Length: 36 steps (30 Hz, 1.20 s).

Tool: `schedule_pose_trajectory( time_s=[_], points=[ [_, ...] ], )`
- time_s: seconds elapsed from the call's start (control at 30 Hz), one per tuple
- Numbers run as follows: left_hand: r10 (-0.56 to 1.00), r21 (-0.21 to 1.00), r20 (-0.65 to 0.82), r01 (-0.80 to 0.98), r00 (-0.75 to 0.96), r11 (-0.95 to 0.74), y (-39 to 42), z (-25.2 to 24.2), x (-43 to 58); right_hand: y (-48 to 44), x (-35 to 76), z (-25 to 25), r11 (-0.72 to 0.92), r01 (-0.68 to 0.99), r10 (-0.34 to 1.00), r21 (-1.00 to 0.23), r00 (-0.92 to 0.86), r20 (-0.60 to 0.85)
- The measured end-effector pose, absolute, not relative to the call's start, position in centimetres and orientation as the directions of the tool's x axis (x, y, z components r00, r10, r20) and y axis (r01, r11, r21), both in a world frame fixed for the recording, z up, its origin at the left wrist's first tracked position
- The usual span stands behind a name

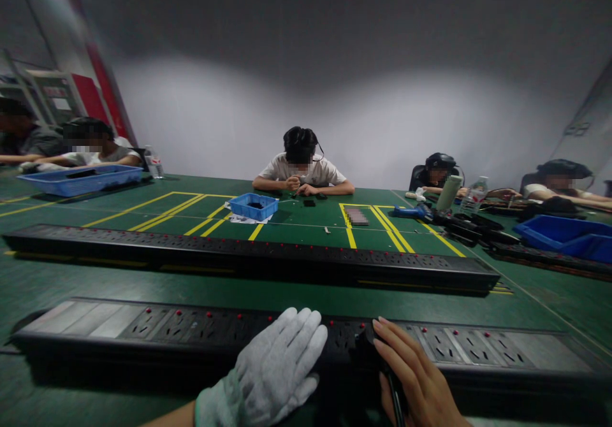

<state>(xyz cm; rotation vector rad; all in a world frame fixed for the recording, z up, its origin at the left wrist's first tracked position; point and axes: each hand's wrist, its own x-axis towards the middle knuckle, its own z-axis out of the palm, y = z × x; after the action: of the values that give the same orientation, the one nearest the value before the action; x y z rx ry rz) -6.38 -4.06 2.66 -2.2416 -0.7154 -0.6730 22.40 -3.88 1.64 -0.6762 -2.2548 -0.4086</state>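
Power strip (344,332) spanned lower frame, sockets (475,349) up. Left hand (282,369), lower center, lay flat, released, over strip, presumably for steadying. Right hand (415,376), lower right, had grip closed around black plug (367,339), apparently for control.

Long black power strip (344,338) lying flat across the near side of a green table (296,223), its row of slotted sockets facing up, small red dots along the far edge and blank panels at both ends. Right of its middle, a black plug (366,339) with a cord sits at the right hand's (414,376) fingertips, possibly seated in a socket.
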Motion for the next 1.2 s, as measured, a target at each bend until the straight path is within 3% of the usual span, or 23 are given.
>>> schedule_pose_trajectory(
  time_s=[0.5, 1.2],
  points=[
    [0.332, -0.458, 0.59, 0.644, 0.736, -0.613, -4.1, 1.8, -6.7, -3.7, 22.4, 1.6, 0.808, 0.585, 0.353, 0.075, -0.582, 0.733],
    [0.287, -0.447, 0.643, 0.653, 0.71, -0.612, -4.1, 2.9, -6.2, -3.9, 22.4, 1.6, 0.807, 0.586, 0.359, 0.072, -0.584, 0.727]
  ],
)
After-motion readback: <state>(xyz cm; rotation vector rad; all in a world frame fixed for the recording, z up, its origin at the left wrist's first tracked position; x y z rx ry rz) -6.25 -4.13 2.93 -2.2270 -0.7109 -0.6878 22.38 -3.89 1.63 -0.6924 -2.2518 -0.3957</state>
